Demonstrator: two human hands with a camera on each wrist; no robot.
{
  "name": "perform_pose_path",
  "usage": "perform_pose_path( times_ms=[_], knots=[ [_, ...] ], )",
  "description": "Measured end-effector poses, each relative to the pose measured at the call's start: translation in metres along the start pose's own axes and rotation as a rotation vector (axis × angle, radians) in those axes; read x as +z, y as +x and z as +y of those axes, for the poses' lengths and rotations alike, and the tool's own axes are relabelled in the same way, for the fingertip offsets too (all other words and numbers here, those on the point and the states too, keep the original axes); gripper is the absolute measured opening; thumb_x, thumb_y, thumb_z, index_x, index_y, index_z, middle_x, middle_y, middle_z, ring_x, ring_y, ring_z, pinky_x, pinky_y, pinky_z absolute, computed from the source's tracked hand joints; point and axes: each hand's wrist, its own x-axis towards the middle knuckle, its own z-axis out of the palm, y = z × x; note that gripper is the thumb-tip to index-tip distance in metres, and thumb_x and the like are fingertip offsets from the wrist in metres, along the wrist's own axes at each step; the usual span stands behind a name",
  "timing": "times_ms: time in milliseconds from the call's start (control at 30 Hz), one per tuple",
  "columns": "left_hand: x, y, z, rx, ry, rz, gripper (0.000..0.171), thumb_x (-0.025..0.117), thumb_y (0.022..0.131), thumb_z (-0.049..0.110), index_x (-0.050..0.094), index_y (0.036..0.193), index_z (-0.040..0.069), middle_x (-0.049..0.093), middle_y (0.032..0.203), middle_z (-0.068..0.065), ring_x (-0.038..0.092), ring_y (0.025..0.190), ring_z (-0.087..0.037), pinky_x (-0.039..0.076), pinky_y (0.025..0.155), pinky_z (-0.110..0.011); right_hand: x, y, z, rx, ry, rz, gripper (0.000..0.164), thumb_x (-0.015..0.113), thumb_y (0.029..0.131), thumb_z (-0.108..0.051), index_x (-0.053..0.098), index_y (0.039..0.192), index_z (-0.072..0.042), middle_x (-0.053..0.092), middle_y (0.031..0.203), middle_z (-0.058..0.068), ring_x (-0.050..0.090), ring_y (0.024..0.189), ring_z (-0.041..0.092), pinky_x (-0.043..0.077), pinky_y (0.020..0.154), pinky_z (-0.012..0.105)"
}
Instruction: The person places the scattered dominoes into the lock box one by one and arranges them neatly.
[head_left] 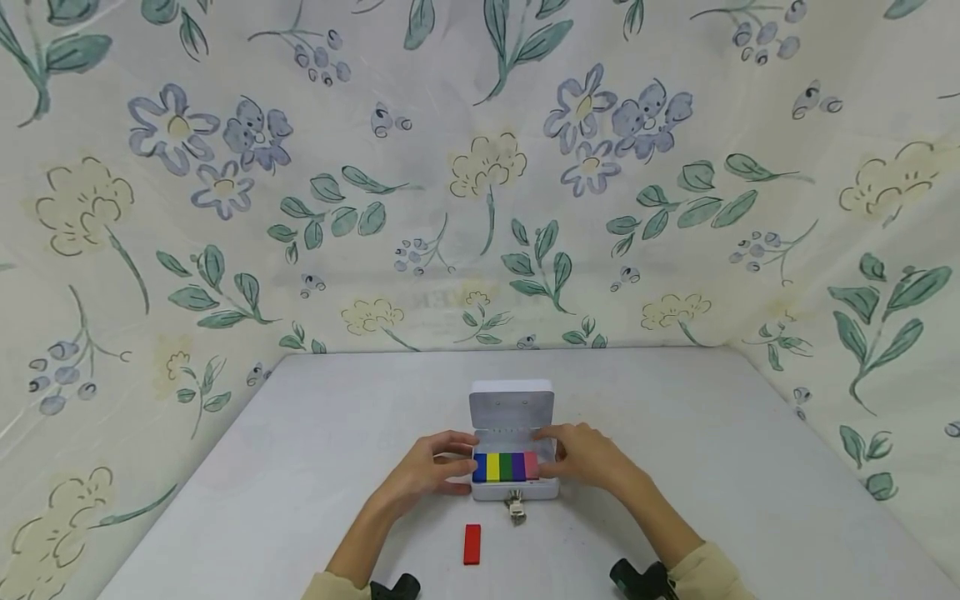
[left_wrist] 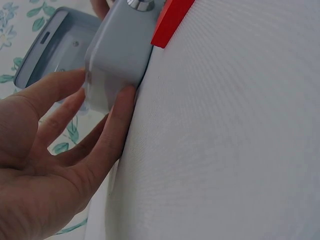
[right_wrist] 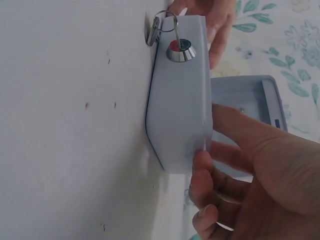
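Note:
A small light-grey metal lock box (head_left: 516,492) stands on the table with its lid (head_left: 512,408) raised. Inside lies a row of coloured blocks: blue (head_left: 480,468), yellow (head_left: 492,468), green (head_left: 506,468), purple (head_left: 519,468) and pink (head_left: 532,467). My left hand (head_left: 426,468) touches the box's left end, thumb at the rim by the blue block, the other fingers fairly straight along the wall. My right hand (head_left: 588,457) holds the right end, thumb over the rim near the pink block, curled fingers against the outside. The right thumb's tip is hidden in the right wrist view.
A red block (head_left: 472,544) lies on the white table (head_left: 637,400) in front of the box. Keys on a ring (head_left: 517,510) hang from the lock (right_wrist: 181,51) on the front wall. Flower-patterned cloth (head_left: 330,167) rises behind and beside the table.

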Motion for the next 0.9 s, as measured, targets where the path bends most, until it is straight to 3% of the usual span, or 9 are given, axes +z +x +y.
perform_pose_path(
  times_ms=[67,200,500,900],
  knots=[
    [0.0,0.0,0.001,-0.002,-0.001,-0.001,0.048,0.071,0.09,0.018,0.056,0.133,0.005,0.054,0.135,-0.02,0.063,0.109,-0.024,0.062,0.08,-0.04,-0.002,-0.002,0.004,-0.023,0.026,0.003,0.056,0.08,0.08,-0.034,0.064,0.129,-0.013,0.056,0.07,-0.004,0.049,0.062,0.011,0.038,0.051,0.021],
    [-0.001,0.0,0.001,-0.006,-0.006,-0.005,0.047,0.07,0.091,0.018,0.056,0.133,0.005,0.054,0.136,-0.02,0.063,0.109,-0.024,0.062,0.081,-0.04,-0.005,-0.006,0.01,-0.065,0.091,-0.013,0.062,0.077,0.082,-0.037,0.058,0.134,-0.01,0.06,0.079,-0.003,0.051,0.067,0.011,0.043,0.053,0.021],
    [0.0,0.0,0.0,-0.008,-0.003,-0.007,0.047,0.07,0.091,0.019,0.056,0.134,0.006,0.054,0.136,-0.02,0.063,0.11,-0.025,0.062,0.081,-0.04,-0.011,-0.01,0.023,-0.128,0.225,-0.064,0.068,0.076,0.083,-0.038,0.052,0.139,-0.007,0.067,0.102,0.011,0.062,0.082,0.018,0.053,0.065,0.023],
    [0.0,0.0,0.002,0.001,0.011,-0.016,0.046,0.07,0.091,0.018,0.056,0.134,0.006,0.053,0.137,-0.021,0.063,0.107,-0.024,0.062,0.079,-0.04,-0.013,-0.01,0.032,-0.115,0.303,-0.102,0.078,0.079,0.08,-0.04,0.048,0.144,-0.009,0.054,0.14,0.018,0.063,0.097,0.023,0.054,0.071,0.028]
  ],
)
